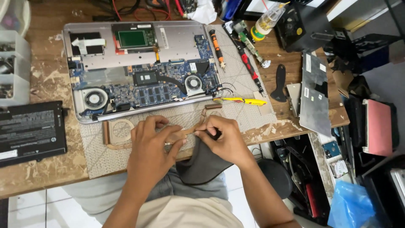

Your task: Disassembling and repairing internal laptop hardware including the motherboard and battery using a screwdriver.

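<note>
Item: copper heat pipe assembly (126, 131), removed from the opened laptop (143, 69) and lying on the grey work mat (101, 156) at the near edge of the wooden bench (46, 169), just in front of the laptop's hinge side.

Hands: we are pressing our left hand (151, 141) down on the middle of the assembly, fingers curled narrow around the flat pipe. Our right hand (221, 137) is pinching closed on a dark grey cloth (202, 162), which is hanging off the bench edge toward our lap; the fingertips are meeting the pipe beside the left hand.

Step in hand, as we are judging it: we are wiping the copper part clean while steadying it.

Next move, as we are judging it: it is calling for a firm hold with the left hand and short, light strokes of the cloth, since the thin pipe looks easy to bend.

Nearby: a black battery pack (30, 131) is lying at the left of the mat; a yellow-handled tool (244, 101), a red-handled screwdriver (249, 67) and an orange-handled screwdriver (217, 47) are lying right of the laptop; a small yellow-capped bottle (265, 21) is lying beyond them.
</note>
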